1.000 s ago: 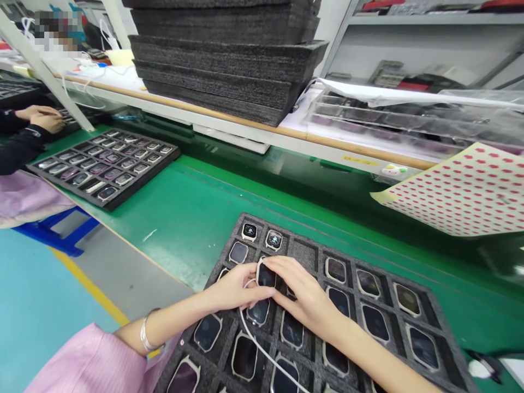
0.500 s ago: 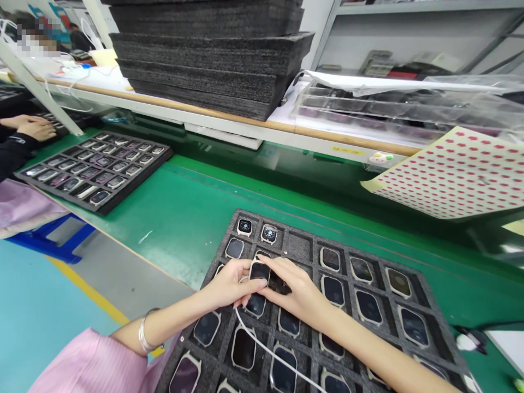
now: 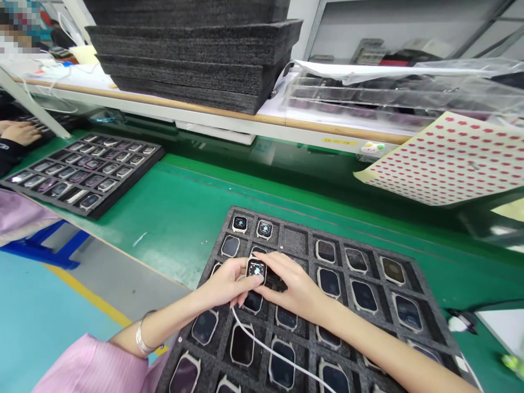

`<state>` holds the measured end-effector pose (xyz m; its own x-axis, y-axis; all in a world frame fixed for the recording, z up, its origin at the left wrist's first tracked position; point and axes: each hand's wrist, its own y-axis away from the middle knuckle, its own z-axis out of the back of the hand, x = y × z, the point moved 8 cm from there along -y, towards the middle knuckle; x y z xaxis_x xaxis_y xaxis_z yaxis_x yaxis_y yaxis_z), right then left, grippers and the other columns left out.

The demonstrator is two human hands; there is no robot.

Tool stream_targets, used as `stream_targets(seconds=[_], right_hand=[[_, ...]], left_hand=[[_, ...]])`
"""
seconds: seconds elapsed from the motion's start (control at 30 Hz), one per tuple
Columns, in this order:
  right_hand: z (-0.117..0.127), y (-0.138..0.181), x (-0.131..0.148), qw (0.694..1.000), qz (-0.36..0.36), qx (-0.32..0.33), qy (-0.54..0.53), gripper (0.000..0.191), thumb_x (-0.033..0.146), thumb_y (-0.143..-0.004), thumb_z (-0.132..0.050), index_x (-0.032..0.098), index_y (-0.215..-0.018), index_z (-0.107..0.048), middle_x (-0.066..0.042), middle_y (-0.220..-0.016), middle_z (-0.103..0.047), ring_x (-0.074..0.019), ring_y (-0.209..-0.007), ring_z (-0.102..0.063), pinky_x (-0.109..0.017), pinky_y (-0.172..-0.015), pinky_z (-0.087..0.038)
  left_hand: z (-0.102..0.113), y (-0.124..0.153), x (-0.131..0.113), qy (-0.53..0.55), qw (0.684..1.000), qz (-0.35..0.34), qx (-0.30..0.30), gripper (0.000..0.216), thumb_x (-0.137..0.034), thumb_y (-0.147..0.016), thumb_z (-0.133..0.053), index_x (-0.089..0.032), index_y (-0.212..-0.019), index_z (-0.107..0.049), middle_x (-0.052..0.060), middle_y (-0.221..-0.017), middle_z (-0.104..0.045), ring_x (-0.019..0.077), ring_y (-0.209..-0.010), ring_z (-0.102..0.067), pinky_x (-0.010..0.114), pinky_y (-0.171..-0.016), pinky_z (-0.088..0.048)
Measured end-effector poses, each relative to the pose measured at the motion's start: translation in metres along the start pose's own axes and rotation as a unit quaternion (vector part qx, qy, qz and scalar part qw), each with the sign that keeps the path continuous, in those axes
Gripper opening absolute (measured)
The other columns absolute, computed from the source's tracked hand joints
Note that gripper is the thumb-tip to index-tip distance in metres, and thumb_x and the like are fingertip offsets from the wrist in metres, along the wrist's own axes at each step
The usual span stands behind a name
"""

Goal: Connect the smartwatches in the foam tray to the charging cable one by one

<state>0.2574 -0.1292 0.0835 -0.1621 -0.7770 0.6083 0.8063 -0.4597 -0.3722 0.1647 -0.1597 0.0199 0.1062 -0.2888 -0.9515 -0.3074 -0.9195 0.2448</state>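
Observation:
Both my hands meet over a black foam tray on the green bench, its pockets filled with several square smartwatch bodies. Between them is one watch body whose screen is lit. My left hand pinches its left side, fingers curled. My right hand grips its right side with thumb and fingertips. A white cable trails from under the hands toward me across the tray. Two watches at the tray's far left corner also show lit screens; the others are dark.
A second foam tray of watches lies to the left, by another person's hand. Stacked black foam trays and clear plastic trays sit on the raised shelf. A red-dotted sticker sheet lies right. The bench edge drops off at left.
The watch between my hands went from a dark screen to a lit one. My hands stayed together over the same spot while the view shifted slightly.

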Motion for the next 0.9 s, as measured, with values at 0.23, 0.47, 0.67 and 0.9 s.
stream_targets(seconds=[0.23, 0.47, 0.67, 0.9], right_hand=[[0.002, -0.003, 0.012, 0.995, 0.018, 0.029, 0.097, 0.041, 0.030, -0.089, -0.062, 0.011, -0.123, -0.049, -0.016, -0.108, -0.055, -0.0299, -0.097, -0.054, -0.046, -0.081, -0.050], [0.053, -0.009, -0.028, 0.996, -0.048, -0.016, 0.073, 0.033, 0.034, -0.089, -0.063, 0.018, -0.116, -0.052, -0.011, -0.108, -0.057, -0.0270, -0.101, -0.053, -0.043, -0.088, -0.046], [0.070, 0.012, -0.067, 0.968, -0.108, 0.038, 0.222, 0.036, 0.028, -0.088, -0.064, 0.015, -0.120, -0.052, -0.014, -0.117, -0.057, -0.0293, -0.109, -0.052, -0.046, -0.092, -0.045], [0.102, 0.037, -0.073, 0.937, -0.181, 0.134, 0.267, 0.022, 0.020, -0.084, -0.067, 0.015, -0.106, -0.065, -0.009, -0.094, -0.063, -0.0256, -0.084, -0.063, -0.035, -0.075, -0.051]], left_hand=[[-0.004, 0.000, -0.003, -0.041, 0.999, -0.018, -0.008, 0.036, -0.044, -0.086, -0.058, -0.013, -0.102, -0.052, -0.005, -0.062, -0.048, 0.0045, -0.038, -0.036, 0.016, -0.034, -0.027], [-0.011, 0.002, -0.001, -0.045, 0.999, -0.015, 0.021, 0.040, -0.037, -0.084, -0.063, -0.016, -0.113, -0.047, -0.001, -0.084, -0.050, 0.0045, -0.053, -0.035, 0.016, -0.045, -0.029], [-0.011, 0.001, 0.003, -0.068, 0.997, 0.019, 0.023, 0.040, -0.043, -0.084, -0.059, -0.016, -0.110, -0.045, -0.001, -0.081, -0.052, 0.0034, -0.045, -0.035, 0.016, -0.037, -0.028], [-0.028, -0.011, -0.016, -0.084, 0.994, 0.048, 0.056, 0.039, -0.043, -0.082, -0.060, -0.015, -0.106, -0.046, -0.005, -0.064, -0.047, 0.0054, -0.042, -0.038, 0.014, -0.033, -0.029]])
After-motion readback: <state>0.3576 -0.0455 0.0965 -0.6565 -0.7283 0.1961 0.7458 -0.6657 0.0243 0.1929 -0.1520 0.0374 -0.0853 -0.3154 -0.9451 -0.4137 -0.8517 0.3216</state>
